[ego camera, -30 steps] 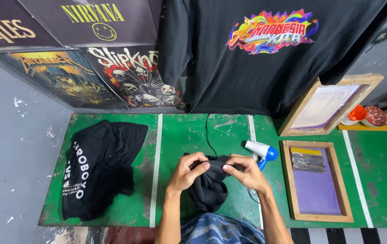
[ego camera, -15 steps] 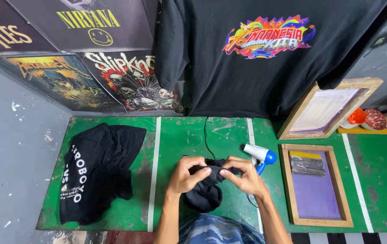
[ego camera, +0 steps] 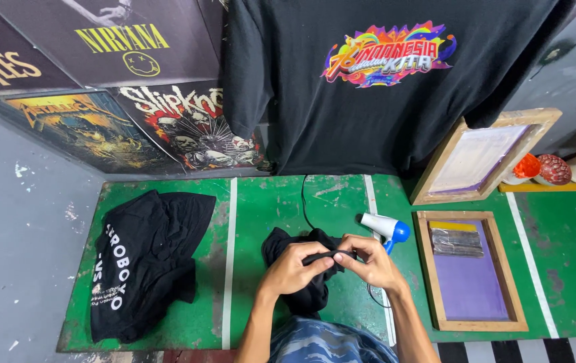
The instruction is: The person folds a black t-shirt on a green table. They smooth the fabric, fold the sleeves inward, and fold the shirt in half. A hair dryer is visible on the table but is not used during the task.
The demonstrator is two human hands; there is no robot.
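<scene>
Both hands held one small black garment (ego camera: 301,269) at the near edge of the green desk (ego camera: 268,202). The left hand (ego camera: 293,270) had its fingers curled over a folded edge of the cloth, and the right hand (ego camera: 371,263) pinched the same edge from the other side, thumb and forefinger narrow on the fabric. Each grip was closed on the garment, none wide.

Against a second earlier, the hands had drawn closer together and the cloth between them had been pulled into a thin, taut band, where it had been a looser bundle cupped under both palms. The rest of the garment hung bunched below the hands, resting on the desk. That read, as a judgement, as an edge being straightened or folded rather than lifted away.

Just beside the right hand lay a white and blue hair dryer (ego camera: 383,228), its black cord (ego camera: 303,198) running up the desk. Farther right sat a wooden printing frame with a purple screen (ego camera: 471,272), another frame (ego camera: 483,156) leaning behind it. Well to the left lay a crumpled black printed shirt (ego camera: 145,262), unmoved. A black shirt with a colourful print (ego camera: 382,81) hung on the wall above.
</scene>
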